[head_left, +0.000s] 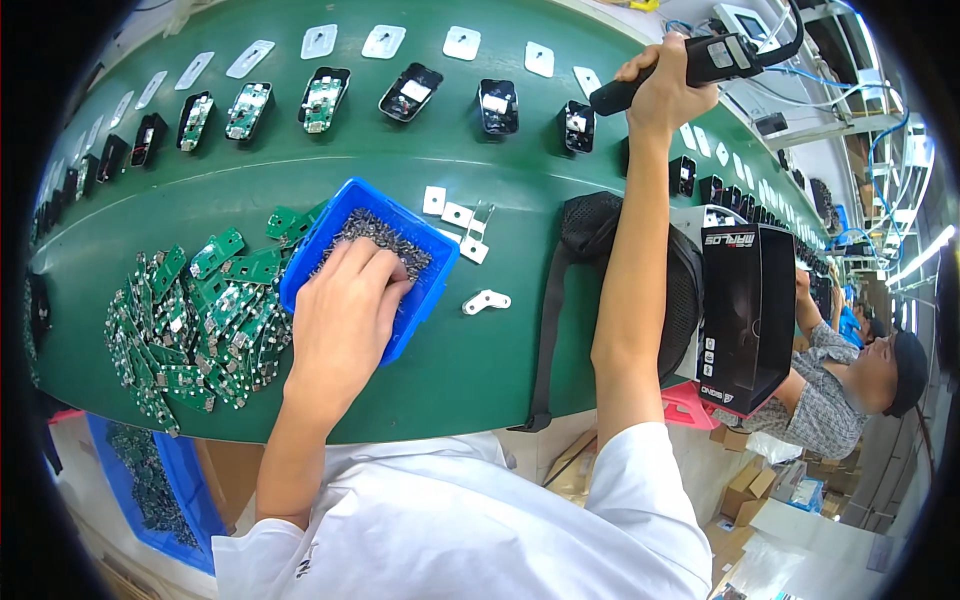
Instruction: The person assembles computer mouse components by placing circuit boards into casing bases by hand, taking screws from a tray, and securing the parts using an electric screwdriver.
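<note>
My left hand [343,308] reaches down into a blue bin [428,300] of small metal screws [408,250]. Its fingers are bent and pressed together among the screws, and what they pinch is hidden. Up at the right, my right hand [672,92] is wrapped round a black electric screwdriver [718,60], held slanting over the row of open cases. The nearest black case [577,126] lies just left of its tip. Farther left, some cases hold green circuit boards [323,102]. Beside the bin is a heap of loose green circuit boards [205,330].
Pale flat covers [384,42] line up behind the cases. Small white squares [457,215] and a white link-shaped piece [487,302] lie right of the bin. A black strapped bag [590,222] and an open black box [742,320] stand near my right forearm. A co-worker [830,390] sits beyond.
</note>
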A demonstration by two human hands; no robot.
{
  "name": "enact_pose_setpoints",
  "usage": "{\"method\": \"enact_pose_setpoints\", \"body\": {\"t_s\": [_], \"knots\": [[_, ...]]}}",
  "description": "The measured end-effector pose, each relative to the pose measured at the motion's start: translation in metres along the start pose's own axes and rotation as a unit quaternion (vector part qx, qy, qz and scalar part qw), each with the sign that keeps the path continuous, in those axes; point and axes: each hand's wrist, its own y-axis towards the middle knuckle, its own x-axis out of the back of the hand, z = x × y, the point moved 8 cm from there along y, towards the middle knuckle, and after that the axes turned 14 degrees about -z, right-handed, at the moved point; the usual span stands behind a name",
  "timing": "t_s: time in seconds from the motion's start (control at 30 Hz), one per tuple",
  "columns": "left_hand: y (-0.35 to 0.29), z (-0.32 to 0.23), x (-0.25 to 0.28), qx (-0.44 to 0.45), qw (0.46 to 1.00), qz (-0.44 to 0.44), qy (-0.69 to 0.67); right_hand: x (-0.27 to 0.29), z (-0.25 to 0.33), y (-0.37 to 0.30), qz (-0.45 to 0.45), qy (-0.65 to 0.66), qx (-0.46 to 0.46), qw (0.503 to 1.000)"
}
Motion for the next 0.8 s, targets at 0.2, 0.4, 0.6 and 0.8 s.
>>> {"method": "enact_pose_setpoints", "body": {"t_s": [0.2, 0.4, 0.6, 0.8], "knots": [[0.002, 0.002, -0.001, 0.016, 1.000, -0.015, 0.012, 0.002, -0.004, 0.001, 0.008, 0.002, -0.009, 1.000], [0.005, 0.001, 0.006, 0.041, 0.997, -0.062, -0.015, 0.003, -0.007, 0.001, 0.004, -0.002, -0.015, 1.000], [0.002, 0.006, 0.009, 0.063, 0.992, -0.075, -0.074, 0.006, -0.012, -0.003, 0.007, -0.017, -0.032, 0.999], [-0.002, 0.019, 0.005, 0.191, 0.965, -0.039, -0.172, 0.014, -0.014, -0.018, 0.023, 0.010, -0.020, 0.999]]}}
